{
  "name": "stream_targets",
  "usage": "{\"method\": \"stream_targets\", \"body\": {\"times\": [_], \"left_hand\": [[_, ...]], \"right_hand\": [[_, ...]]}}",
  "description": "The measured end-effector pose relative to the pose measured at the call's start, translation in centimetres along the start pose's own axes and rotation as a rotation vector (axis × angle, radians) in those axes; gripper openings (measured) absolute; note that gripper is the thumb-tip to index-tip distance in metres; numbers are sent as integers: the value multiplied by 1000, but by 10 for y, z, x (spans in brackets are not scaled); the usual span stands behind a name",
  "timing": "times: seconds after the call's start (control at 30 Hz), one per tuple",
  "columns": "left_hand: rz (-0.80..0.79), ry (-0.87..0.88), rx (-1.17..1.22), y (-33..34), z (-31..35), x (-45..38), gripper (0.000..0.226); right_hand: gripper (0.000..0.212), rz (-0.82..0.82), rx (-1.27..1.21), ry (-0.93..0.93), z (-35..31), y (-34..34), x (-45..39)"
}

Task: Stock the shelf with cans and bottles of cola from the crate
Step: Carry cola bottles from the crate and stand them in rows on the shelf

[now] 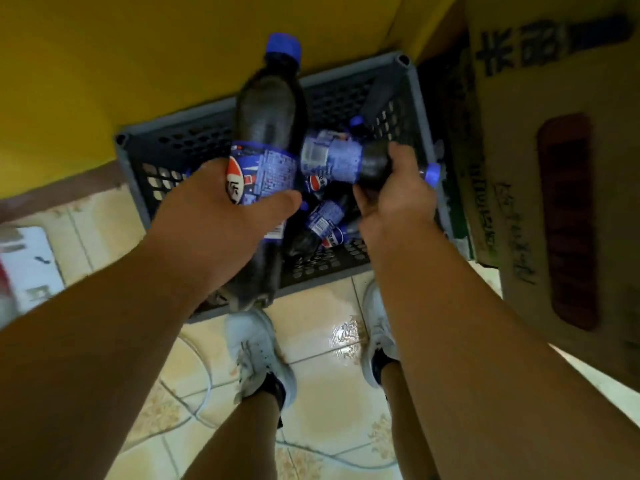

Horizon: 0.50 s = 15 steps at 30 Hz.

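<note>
Large cola bottle [268, 109] held above the grey crate [412, 95], long axis running away from the viewer, blue cap farthest; the left hand [214, 216] wraps its labelled middle, thumb across the label. Small cola bottle [360, 161] lies crosswise, cap pointing right; the right hand [394, 192] curls its fingers [401, 152] round the neck end. Both bottles are clear of the crate floor, where more small bottles [323, 223] remain. A cardboard box [554, 168] stands just right; the shelf is out of view, so the lift likely goes upward.
</note>
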State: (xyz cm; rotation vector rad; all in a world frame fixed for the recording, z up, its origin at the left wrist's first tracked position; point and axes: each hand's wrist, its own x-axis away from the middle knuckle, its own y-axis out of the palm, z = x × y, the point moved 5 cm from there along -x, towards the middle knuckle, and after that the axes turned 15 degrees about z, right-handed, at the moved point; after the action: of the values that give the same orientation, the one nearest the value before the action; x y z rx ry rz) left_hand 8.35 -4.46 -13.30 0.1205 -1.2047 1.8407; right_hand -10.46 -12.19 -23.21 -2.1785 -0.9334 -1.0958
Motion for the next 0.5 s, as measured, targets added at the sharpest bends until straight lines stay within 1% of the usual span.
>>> {"method": "stream_targets", "body": {"times": [0.07,0.1,0.13,0.17,0.23,0.3,0.37,0.43,0.5], "left_hand": [[57,49,45,-46,33,32,34],[64,65,68,-71,51,50,35],[66,69,83,-95,68,66,33],[63,63,91,-120,83,83,29],[64,25,123,-169,108,113,27],[84,-21,219,-218,127,147,27],[81,-67,392,-264,148,185,28],[70,-90,522,-306,164,219,33],[29,-54,603,-343,181,250,38]], "right_hand": [[24,-112,112,-50,-29,-1,43],[19,-202,178,-76,-44,-2,67],[19,-284,235,-86,-59,-5,91],[25,-369,244,-62,-74,-7,115],[39,-491,224,34,-105,-11,175],[36,-577,147,133,-135,-12,241],[33,-658,43,221,-164,-13,313],[36,-725,30,243,-189,-13,381],[39,-767,120,202,-211,-16,443]]}}
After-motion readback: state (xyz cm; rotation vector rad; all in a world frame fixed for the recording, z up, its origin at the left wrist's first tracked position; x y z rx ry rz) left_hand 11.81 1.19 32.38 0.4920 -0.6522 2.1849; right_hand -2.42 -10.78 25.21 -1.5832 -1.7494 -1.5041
